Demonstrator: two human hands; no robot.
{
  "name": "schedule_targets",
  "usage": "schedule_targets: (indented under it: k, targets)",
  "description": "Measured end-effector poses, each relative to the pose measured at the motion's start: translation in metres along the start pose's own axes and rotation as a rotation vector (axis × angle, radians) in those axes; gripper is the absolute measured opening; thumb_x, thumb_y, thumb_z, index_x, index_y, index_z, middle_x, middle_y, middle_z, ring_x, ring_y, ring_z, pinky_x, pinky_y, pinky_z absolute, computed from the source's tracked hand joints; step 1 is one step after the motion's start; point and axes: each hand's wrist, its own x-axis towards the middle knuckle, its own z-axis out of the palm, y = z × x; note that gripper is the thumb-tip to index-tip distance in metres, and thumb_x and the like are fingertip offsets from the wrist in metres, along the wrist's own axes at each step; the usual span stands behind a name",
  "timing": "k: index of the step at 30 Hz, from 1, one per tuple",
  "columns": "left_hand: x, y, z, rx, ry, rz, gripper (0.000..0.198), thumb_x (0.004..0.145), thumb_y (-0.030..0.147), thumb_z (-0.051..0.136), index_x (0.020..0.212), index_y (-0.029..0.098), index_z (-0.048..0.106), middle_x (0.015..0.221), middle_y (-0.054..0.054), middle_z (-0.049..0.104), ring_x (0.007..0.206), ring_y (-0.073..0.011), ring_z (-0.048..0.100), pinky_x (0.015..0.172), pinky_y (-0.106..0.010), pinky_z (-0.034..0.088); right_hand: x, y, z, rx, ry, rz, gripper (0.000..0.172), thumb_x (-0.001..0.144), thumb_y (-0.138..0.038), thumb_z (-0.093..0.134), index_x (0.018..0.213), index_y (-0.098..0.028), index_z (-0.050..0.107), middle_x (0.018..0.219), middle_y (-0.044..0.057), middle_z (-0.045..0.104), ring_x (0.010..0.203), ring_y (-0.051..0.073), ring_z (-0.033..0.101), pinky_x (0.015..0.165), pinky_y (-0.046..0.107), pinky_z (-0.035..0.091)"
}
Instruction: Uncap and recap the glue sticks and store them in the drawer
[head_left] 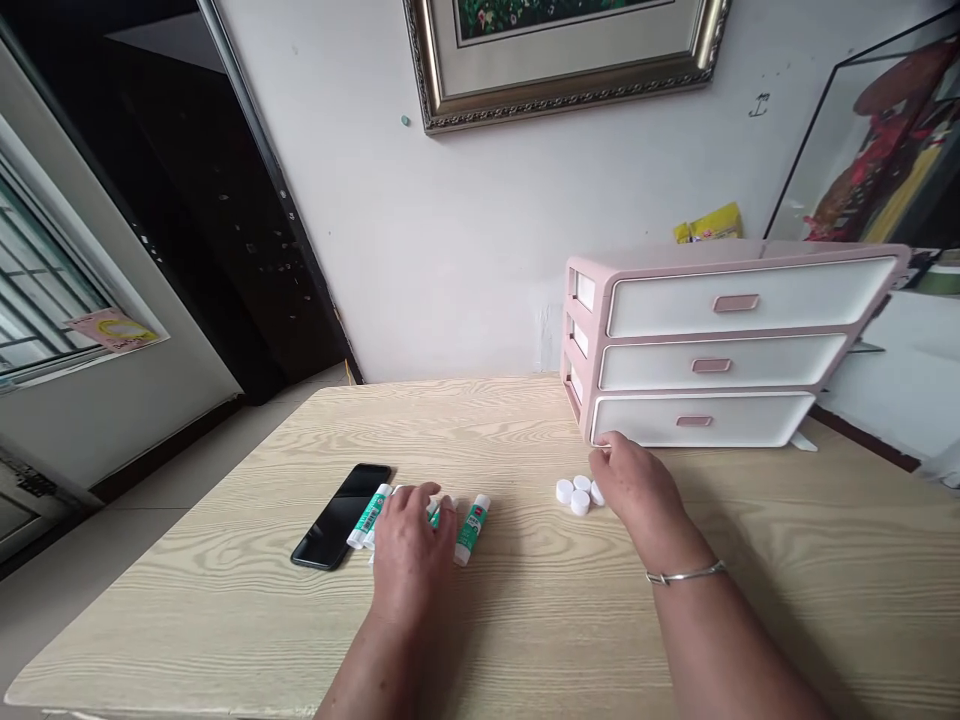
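Green-and-white tubes lie inward from the left edge of the pale woodgrain worktop, under and beside the half-curled left hand, grip unclear. The curled right hand, hold hidden, adjoins round white caps. White wall behind.

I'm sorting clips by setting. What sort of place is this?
Probably a room in a home: a framed picture hangs on the wall, a pink-and-white drawer unit stands on a wood-grain table, and a barred window shows at left.
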Motion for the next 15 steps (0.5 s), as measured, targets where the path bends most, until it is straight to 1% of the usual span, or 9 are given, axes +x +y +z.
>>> schedule_targets:
  k: [2, 4, 6, 8, 11, 13, 15]
  targets:
    - [0.000, -0.016, -0.005, -0.010, 0.051, -0.062, 0.031, 0.091, 0.032, 0.047, 0.103, 0.016, 0.071, 0.108, -0.014, 0.070, 0.108, -0.0305, 0.061, 0.098, -0.045, 0.047, -0.008, -0.011, -0.001, 0.083, 0.038, -0.077, 0.034, 0.090, -0.023, 0.045, 0.113, -0.019, 0.070, 0.102, 0.010, 0.076, 0.096, 0.024, 0.069, 0.078, 0.030, 0.045]
    - [-0.004, -0.034, -0.008, 0.002, 0.051, -0.114, 0.035, 0.093, 0.032, 0.045, 0.112, 0.016, 0.069, 0.115, -0.015, 0.068, 0.114, -0.0312, 0.058, 0.101, -0.047, 0.047, -0.017, -0.021, 0.003, 0.190, 0.055, -0.206, 0.030, 0.089, -0.023, 0.047, 0.105, -0.022, 0.072, 0.093, 0.007, 0.077, 0.090, 0.022, 0.069, 0.077, 0.029, 0.046]
    - [-0.013, -0.052, -0.007, 0.024, 0.044, -0.129, 0.037, 0.094, 0.031, 0.044, 0.119, 0.015, 0.065, 0.120, -0.016, 0.065, 0.119, -0.0314, 0.056, 0.103, -0.048, 0.046, -0.028, -0.029, 0.010, 0.298, 0.032, -0.360, 0.026, 0.088, -0.022, 0.048, 0.097, -0.023, 0.072, 0.088, 0.004, 0.076, 0.084, 0.019, 0.068, 0.076, 0.028, 0.047]
    - [-0.025, -0.067, -0.004, 0.042, 0.028, -0.124, 0.036, 0.093, 0.028, 0.044, 0.121, 0.014, 0.062, 0.121, -0.016, 0.064, 0.121, -0.0315, 0.056, 0.103, -0.049, 0.046, -0.039, -0.036, 0.020, 0.368, -0.034, -0.491, 0.023, 0.087, -0.020, 0.050, 0.095, -0.022, 0.072, 0.086, 0.003, 0.075, 0.079, 0.018, 0.068, 0.075, 0.028, 0.048]
    - [-0.043, -0.081, 0.004, 0.048, 0.014, -0.099, 0.034, 0.090, 0.027, 0.051, 0.119, 0.015, 0.063, 0.122, -0.015, 0.063, 0.121, -0.0306, 0.056, 0.105, -0.047, 0.046, -0.055, -0.045, 0.040, 0.387, -0.155, -0.645, 0.024, 0.085, -0.015, 0.052, 0.099, -0.021, 0.071, 0.090, 0.003, 0.074, 0.081, 0.017, 0.067, 0.079, 0.028, 0.048]
    - [-0.051, -0.085, 0.008, 0.070, 0.038, -0.036, 0.035, 0.089, 0.026, 0.051, 0.122, 0.020, 0.061, 0.126, -0.013, 0.061, 0.123, -0.0289, 0.055, 0.108, -0.047, 0.044, -0.064, -0.049, 0.054, 0.372, -0.208, -0.721, 0.026, 0.085, -0.013, 0.053, 0.104, -0.020, 0.069, 0.098, 0.005, 0.072, 0.089, 0.017, 0.066, 0.084, 0.028, 0.048]
    - [-0.055, -0.084, 0.009, 0.077, 0.038, -0.027, 0.036, 0.089, 0.024, 0.051, 0.123, 0.022, 0.061, 0.127, -0.013, 0.061, 0.123, -0.0275, 0.056, 0.108, -0.044, 0.045, -0.071, -0.052, 0.065, 0.353, -0.232, -0.767, 0.029, 0.085, -0.012, 0.053, 0.109, -0.020, 0.067, 0.105, 0.006, 0.070, 0.097, 0.019, 0.065, 0.090, 0.030, 0.047]
